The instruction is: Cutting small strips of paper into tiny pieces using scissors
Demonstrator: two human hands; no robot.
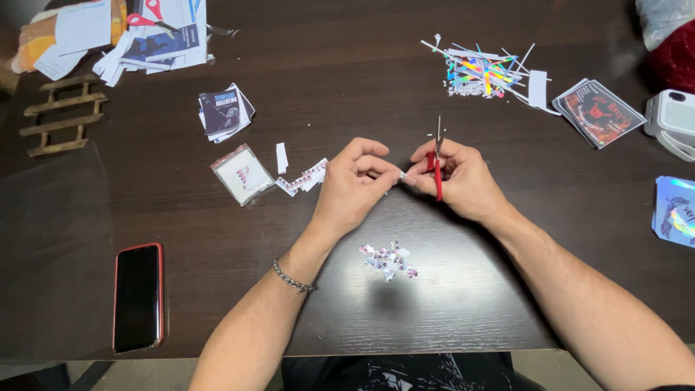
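My left hand [352, 185] pinches a tiny cut-out sticker [403, 175] between thumb and forefinger over the dark table [463, 304]. Close beside it, my right hand [463, 181] grips red-handled scissors [437, 156], blades pointing away from me. The two hands nearly touch at the sticker. A small pile of cut stickers [389, 261] lies on the table just in front of my hands. A strip of uncut stickers [304, 177] rests left of my left hand.
A clear sticker bag [242, 174] and a card stack [224, 112] lie left. A red-cased phone [137, 297] sits near the front-left edge. Colourful paper offcuts [485, 72], dark printed cards [599, 112], a white device [672, 119] and a holographic sheet [675, 210] are at right. Papers with second scissors [148, 22] are far left.
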